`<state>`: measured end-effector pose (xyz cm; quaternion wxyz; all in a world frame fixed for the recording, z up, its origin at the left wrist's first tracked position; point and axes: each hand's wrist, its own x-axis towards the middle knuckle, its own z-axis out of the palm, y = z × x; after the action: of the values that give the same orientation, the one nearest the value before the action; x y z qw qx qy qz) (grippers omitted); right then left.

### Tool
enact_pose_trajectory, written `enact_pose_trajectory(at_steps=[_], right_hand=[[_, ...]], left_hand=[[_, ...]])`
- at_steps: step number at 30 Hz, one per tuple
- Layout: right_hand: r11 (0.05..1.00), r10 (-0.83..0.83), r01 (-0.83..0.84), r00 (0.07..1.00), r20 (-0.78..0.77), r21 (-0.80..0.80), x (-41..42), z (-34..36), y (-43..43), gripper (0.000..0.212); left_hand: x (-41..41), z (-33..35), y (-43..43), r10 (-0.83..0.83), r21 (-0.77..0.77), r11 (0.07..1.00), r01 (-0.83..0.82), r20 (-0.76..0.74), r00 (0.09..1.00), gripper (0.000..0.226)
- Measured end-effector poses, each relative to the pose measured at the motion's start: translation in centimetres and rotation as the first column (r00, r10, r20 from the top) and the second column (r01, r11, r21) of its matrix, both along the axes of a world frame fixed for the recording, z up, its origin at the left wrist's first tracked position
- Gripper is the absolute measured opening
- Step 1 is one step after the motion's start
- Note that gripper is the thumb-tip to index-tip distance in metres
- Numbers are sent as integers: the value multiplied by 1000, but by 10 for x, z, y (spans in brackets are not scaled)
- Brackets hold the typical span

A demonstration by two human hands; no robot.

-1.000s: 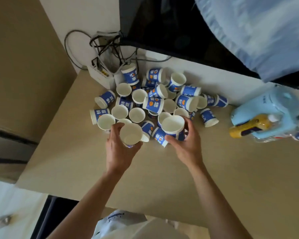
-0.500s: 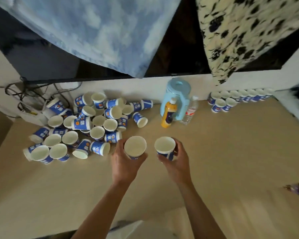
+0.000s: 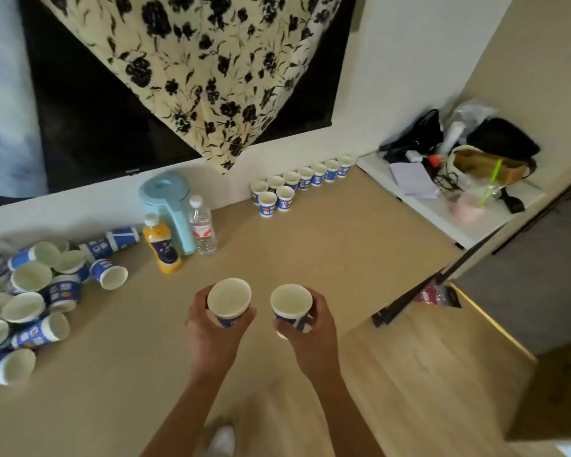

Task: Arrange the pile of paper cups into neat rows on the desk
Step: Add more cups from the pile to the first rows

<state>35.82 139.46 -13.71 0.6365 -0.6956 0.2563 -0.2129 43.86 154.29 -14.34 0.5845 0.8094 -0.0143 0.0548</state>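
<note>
Two cups in play over the desk [image 3: 327, 258] — the left hand [image 3: 211, 334] has fingers curled round one paper cup [image 3: 228, 300], the right hand [image 3: 312, 339] is wrapped round a second cup [image 3: 290, 305], both upright, side by side, not touching. The pile [image 3: 30, 291] sprawls at nine o'clock; the neat rows [image 3: 299, 186] stand at one o'clock by the wall. Blue jug [image 3: 165, 199], orange bottle [image 3: 162, 247] and water bottle [image 3: 202, 225] cluster at eleven.

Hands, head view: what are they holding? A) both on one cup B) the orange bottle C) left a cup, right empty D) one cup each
D: the left hand grips a paper cup and the right hand grips another cup, both mouth-up and apart.
</note>
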Motion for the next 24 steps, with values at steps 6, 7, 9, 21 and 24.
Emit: enact_pose_trajectory(at_steps=[6,7,9,21,24], right_hand=[[995,-101,101,993,-61,-2,-19,-21,-59,60],[993,-117,117,991,-69,0,-17,-25,-71,60],[989,-150,151,985,-81,7,-6,-33,-100,60],[1000,-7,2,976,-217,-24,108,-57,-242,64],[1000,29,-29,973,-230,1,137,-59,-263,69]], left_hand=[[2,-8,-78,-109,-35,994,108,-31,993,68],[6,-11,-90,-112,-41,993,110,-40,993,68],[20,-18,-117,-107,-50,993,104,-60,992,69],[120,-46,-240,24,-74,997,-35,-150,988,72],[139,-44,-255,60,-62,996,-71,-159,985,71]])
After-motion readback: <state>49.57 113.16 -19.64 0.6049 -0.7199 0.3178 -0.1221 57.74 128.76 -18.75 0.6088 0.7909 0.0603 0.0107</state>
